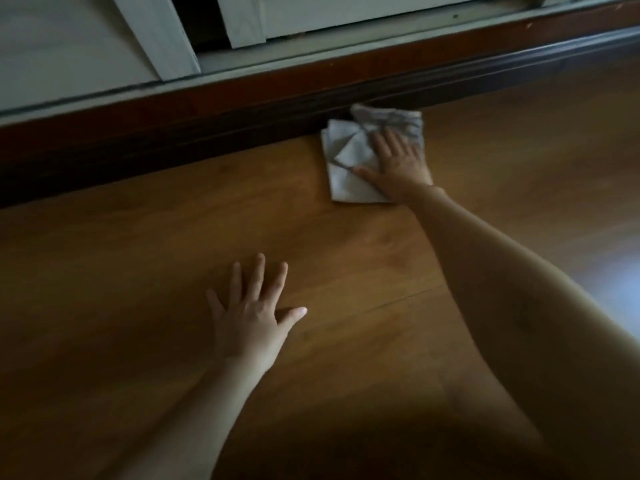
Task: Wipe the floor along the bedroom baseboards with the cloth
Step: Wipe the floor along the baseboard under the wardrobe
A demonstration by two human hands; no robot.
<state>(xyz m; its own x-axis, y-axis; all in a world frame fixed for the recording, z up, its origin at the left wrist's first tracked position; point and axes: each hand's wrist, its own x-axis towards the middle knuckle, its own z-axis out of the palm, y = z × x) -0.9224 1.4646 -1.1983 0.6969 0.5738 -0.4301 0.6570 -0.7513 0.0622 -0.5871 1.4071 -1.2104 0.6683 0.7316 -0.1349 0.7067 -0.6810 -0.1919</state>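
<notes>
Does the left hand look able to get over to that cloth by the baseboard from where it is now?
Probably yes. The left hand rests flat and open on the floor, holding nothing, and only bare boards lie between it and the cloth. The right hand already presses on the cloth, so it would have to share it.

Bare forearms, sleeveless to elbows

A home room is showing: wood-plank floor (pixel 138 271), dark baseboard (pixel 207 133), and pale sliding closet doors (pixel 69 39) above.
</notes>
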